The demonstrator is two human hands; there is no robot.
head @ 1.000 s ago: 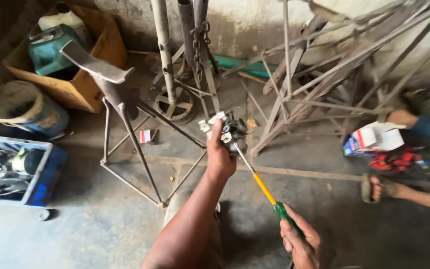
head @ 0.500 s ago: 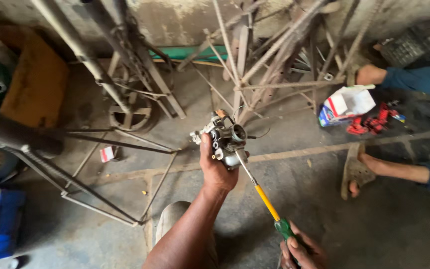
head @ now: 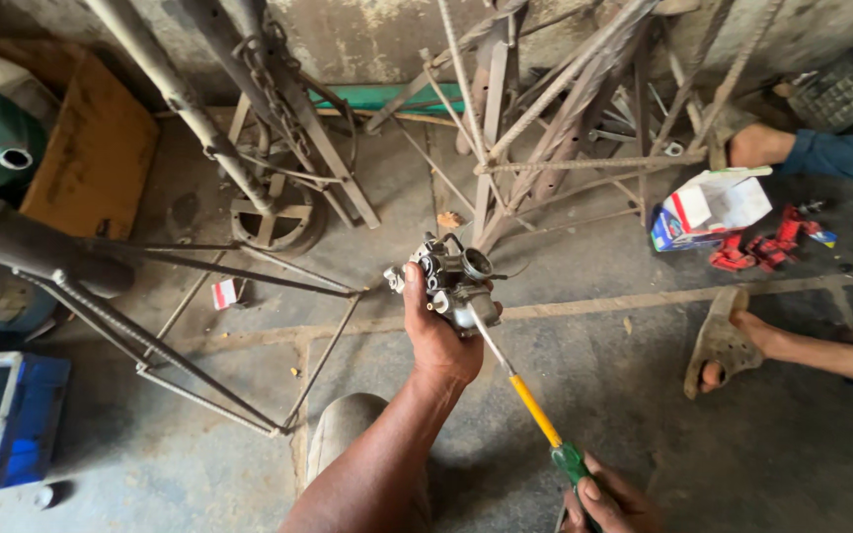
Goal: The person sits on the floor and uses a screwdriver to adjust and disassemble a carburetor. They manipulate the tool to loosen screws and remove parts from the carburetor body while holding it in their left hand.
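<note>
I am clamping my left hand [head: 438, 341] fingers around the carburettor [head: 453, 281], held up over the floor [head: 644, 424], and my right hand [head: 609, 498] fingers around the screwdriver [head: 530, 405], keeping its tip square and seated while turning gently.

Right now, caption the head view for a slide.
Left hand grips a small metal carburetor while the right hand works a yellow-shafted screwdriver into it.
</note>
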